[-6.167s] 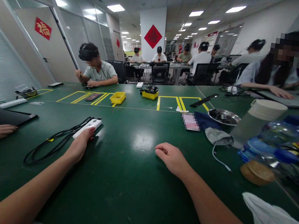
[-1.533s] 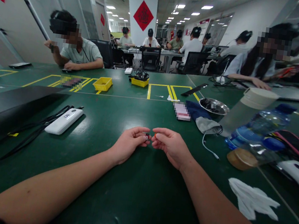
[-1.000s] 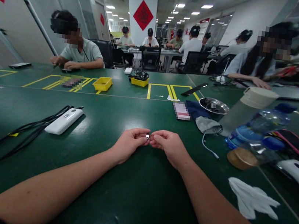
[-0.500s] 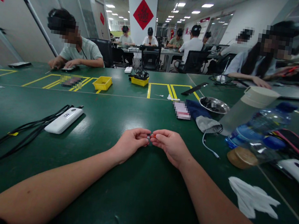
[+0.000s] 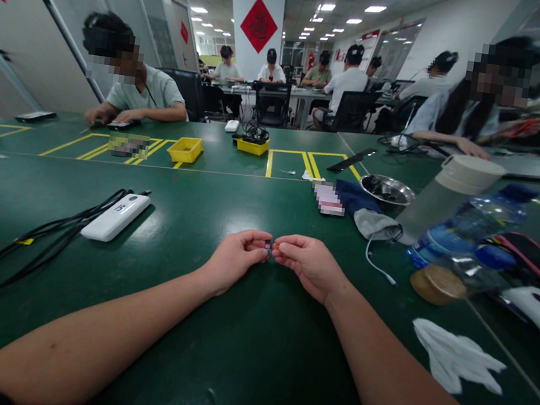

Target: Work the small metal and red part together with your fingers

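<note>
Near the middle of the green table (image 5: 177, 364), my two hands face each other with their fingertips almost touching. My left hand (image 5: 238, 258) is closed in a pinch on a small grey piece (image 5: 268, 247), mostly covered by its fingers. Between thumb and fingers of my right hand (image 5: 310, 267) is a small orange piece (image 5: 276, 246). The two pieces sit side by side; whether they touch I cannot tell. Both are too small to name by kind.
To the left lie a white power bank (image 5: 116, 217) and a looped black cable (image 5: 6, 252). On the right are a white cloth (image 5: 457, 356), bottles (image 5: 473, 221), a metal bowl (image 5: 387, 189) and a grey pouch (image 5: 374, 225). Yellow trays (image 5: 185, 150) stand farther back. Co-workers sit around.
My hands stay in nearly the same place. My right fingertips have shifted very slightly, and a little more of the orange piece shows.
</note>
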`<action>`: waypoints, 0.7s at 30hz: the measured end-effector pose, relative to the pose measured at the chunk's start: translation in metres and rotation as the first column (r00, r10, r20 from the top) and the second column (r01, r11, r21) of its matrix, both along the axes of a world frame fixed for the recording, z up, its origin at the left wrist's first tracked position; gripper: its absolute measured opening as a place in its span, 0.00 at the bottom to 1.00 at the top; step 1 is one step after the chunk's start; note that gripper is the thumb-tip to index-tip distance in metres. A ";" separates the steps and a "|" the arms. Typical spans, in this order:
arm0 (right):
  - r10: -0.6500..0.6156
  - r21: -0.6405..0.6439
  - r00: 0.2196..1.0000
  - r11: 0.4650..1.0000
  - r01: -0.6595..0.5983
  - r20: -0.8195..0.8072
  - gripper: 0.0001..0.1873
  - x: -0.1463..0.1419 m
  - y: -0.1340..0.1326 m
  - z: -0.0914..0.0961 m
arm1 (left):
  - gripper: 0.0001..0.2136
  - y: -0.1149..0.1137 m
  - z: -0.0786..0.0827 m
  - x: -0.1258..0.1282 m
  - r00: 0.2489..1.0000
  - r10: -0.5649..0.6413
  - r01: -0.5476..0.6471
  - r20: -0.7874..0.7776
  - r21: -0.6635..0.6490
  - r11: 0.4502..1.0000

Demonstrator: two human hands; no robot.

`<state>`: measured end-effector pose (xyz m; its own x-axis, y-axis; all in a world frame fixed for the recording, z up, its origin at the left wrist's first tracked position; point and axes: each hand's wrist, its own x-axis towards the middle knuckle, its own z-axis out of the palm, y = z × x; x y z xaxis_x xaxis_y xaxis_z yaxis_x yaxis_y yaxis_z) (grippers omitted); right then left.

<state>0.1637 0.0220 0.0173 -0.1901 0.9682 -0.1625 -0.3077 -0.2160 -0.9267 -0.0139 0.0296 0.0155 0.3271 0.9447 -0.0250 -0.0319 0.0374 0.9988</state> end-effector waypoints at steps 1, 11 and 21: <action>0.003 -0.003 1.000 1.000 -0.003 -0.002 0.08 0.000 0.000 0.000 | 0.16 0.000 0.000 0.000 1.000 -0.001 0.001 -0.001 0.001 1.000; 0.028 0.006 1.000 1.000 -0.028 -0.010 0.09 0.001 -0.001 0.002 | 0.16 0.000 0.001 -0.001 1.000 -0.011 0.012 -0.019 0.020 1.000; 0.023 0.012 1.000 1.000 -0.023 0.015 0.09 -0.001 -0.001 0.001 | 0.15 -0.002 0.001 -0.002 0.996 0.015 -0.009 -0.086 0.073 0.997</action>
